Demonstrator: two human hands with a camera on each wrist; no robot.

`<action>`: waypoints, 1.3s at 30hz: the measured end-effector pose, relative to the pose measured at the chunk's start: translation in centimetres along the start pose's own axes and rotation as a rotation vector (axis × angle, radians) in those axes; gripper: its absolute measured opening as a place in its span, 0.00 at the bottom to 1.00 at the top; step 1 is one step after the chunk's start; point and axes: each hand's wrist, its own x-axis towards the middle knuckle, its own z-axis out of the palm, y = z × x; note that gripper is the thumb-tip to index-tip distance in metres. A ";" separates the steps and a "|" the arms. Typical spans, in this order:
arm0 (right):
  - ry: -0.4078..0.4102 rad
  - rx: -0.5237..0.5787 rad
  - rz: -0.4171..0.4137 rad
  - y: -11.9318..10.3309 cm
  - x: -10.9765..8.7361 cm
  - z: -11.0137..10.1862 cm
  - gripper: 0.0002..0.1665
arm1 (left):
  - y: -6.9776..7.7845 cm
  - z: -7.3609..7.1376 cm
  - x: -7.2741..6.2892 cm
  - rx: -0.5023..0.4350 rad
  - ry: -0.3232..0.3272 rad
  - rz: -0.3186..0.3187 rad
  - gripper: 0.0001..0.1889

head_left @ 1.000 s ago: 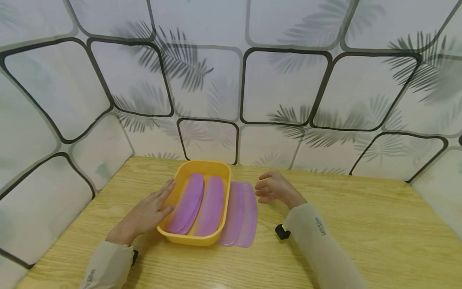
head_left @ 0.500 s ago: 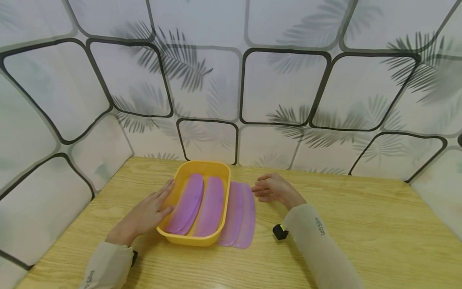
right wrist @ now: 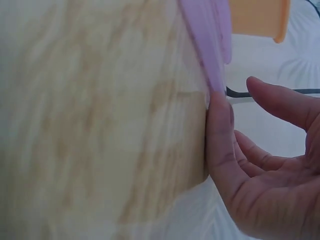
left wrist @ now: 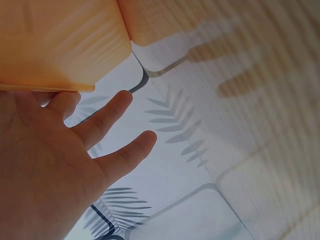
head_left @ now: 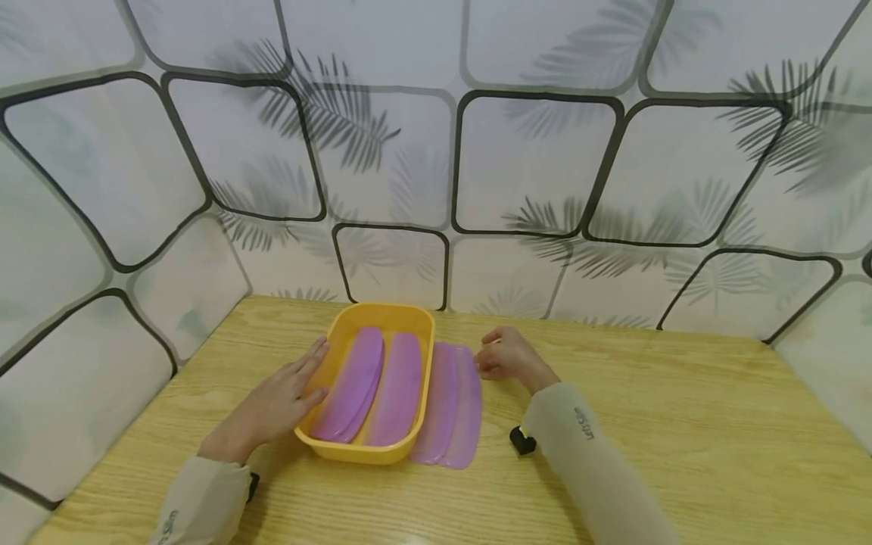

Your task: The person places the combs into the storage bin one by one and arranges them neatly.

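A yellow plastic tub (head_left: pixel 364 454) stands on the table with flat purple strips (head_left: pixel 397 390) lying lengthwise in it. My left hand (head_left: pixel 275 405) rests along the tub's left rim, fingers straight. Right of the tub, two more translucent purple strips (head_left: pixel 466 412) lie side by side on the table, their ends rounded. My right hand (head_left: pixel 512 356) is at the outer strip's far right edge. In the right wrist view a fingertip (right wrist: pixel 219 102) touches the strip's end, while the thumb (right wrist: pixel 280 102) stands apart from it.
The light wood-grain table (head_left: pixel 647 424) extends to the right of the right arm. A patterned wall covering (head_left: pixel 518 166) with leaf prints and dark outlines rises behind the table and along its left side. Each wrist carries a small black camera (head_left: pixel 522 440).
The outer strip has shifted slightly left toward the tub. My right hand has moved a little left, its fingers now more bent and lower at the strip's edge. The left hand stays put.
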 end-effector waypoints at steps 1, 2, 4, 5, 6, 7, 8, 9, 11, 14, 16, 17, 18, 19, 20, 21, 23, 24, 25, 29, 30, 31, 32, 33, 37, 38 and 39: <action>0.009 -0.019 -0.003 0.1 0.1 0.0 0.29 | 0.0 0.0 0.0 -0.001 -0.002 0.001 0.33; 0.021 -0.046 -0.004 0.1 0.1 0.1 0.30 | 0.0 0.0 0.0 -0.002 -0.002 0.001 0.33; 0.030 -0.117 -0.016 0.1 0.2 0.2 0.30 | 0.1 0.0 0.1 -0.001 -0.003 0.001 0.33; 0.030 -0.159 -0.023 0.1 0.3 0.3 0.30 | 0.1 0.0 0.1 -0.002 -0.003 0.000 0.33; 0.029 -0.199 -0.030 0.0 0.3 0.3 0.30 | 0.1 0.0 0.1 -0.003 -0.003 -0.002 0.33; 0.028 -0.242 -0.037 0.0 0.3 0.3 0.30 | 0.2 0.0 0.2 -0.003 -0.003 -0.001 0.33; 0.026 -0.284 -0.047 -0.1 0.3 0.3 0.29 | 0.2 0.0 0.2 -0.002 -0.003 -0.002 0.33; 0.026 -0.322 -0.058 -0.2 0.2 0.2 0.28 | 0.2 0.0 0.2 -0.003 -0.004 -0.001 0.33; 0.030 -0.364 -0.068 -0.2 0.1 -0.1 0.27 | 0.3 0.0 0.3 -0.005 -0.004 0.000 0.33; 0.028 -0.364 -0.059 -0.2 -0.2 -0.6 0.25 | 0.4 0.0 0.3 -0.006 -0.006 0.001 0.33; 0.018 -0.348 -0.046 -0.1 -0.4 -1.1 0.25 | 0.4 0.0 0.3 -0.007 -0.004 0.002 0.33; 0.010 -0.340 -0.041 -0.1 -0.5 -1.4 0.25 | 0.3 0.0 0.3 -0.007 -0.003 0.004 0.33; 0.003 -0.343 -0.038 -0.1 -0.6 -1.7 0.25 | 0.3 0.1 0.3 -0.008 -0.003 0.005 0.33; -0.002 -0.356 -0.044 -0.1 -0.6 -2.0 0.26 | 0.3 0.1 0.3 -0.008 -0.002 0.006 0.33; -0.005 -0.373 -0.049 0.0 -0.6 -2.3 0.26 | 0.2 0.1 0.3 -0.010 -0.002 0.007 0.33; -0.007 -0.386 -0.055 0.1 -0.5 -2.5 0.26 | 0.2 0.1 0.3 -0.010 0.001 0.008 0.33; -0.012 -0.405 -0.062 0.2 -0.4 -2.9 0.27 | 0.1 0.2 0.3 -0.011 0.002 0.013 0.33; -0.013 -0.413 -0.060 0.3 -0.3 -3.1 0.28 | 0.1 0.2 0.3 -0.011 0.003 0.017 0.33; -0.018 -0.421 -0.061 0.3 -0.2 -3.2 0.28 | 0.1 0.2 0.3 -0.011 0.004 0.021 0.33; -0.038 -0.423 -0.055 0.3 -0.1 -3.4 0.31 | -0.1 0.2 0.3 -0.010 0.007 0.038 0.33; -0.041 -0.426 -0.059 0.3 0.0 -3.3 0.32 | -0.2 0.1 0.2 -0.010 0.008 0.038 0.33; -0.043 -0.431 -0.065 0.3 0.0 -3.2 0.33 | -0.2 0.1 0.2 -0.009 0.008 0.036 0.33; -0.039 -0.433 -0.068 0.3 0.0 -3.0 0.33 | -0.2 0.1 0.2 -0.009 0.009 0.035 0.33; -0.039 -0.437 -0.075 0.3 0.0 -2.9 0.33 | -0.2 0.0 0.2 -0.011 0.011 0.033 0.33; -0.057 -0.444 -0.094 0.2 0.0 -1.9 0.33 | -0.2 0.0 0.1 -0.009 0.007 0.026 0.33; -0.065 -0.443 -0.095 0.1 -0.1 -1.7 0.32 | -0.2 0.0 0.1 -0.011 0.007 0.026 0.33; -0.077 -0.441 -0.094 0.0 -0.2 -1.5 0.33 | -0.2 0.0 0.2 -0.011 0.007 0.026 0.33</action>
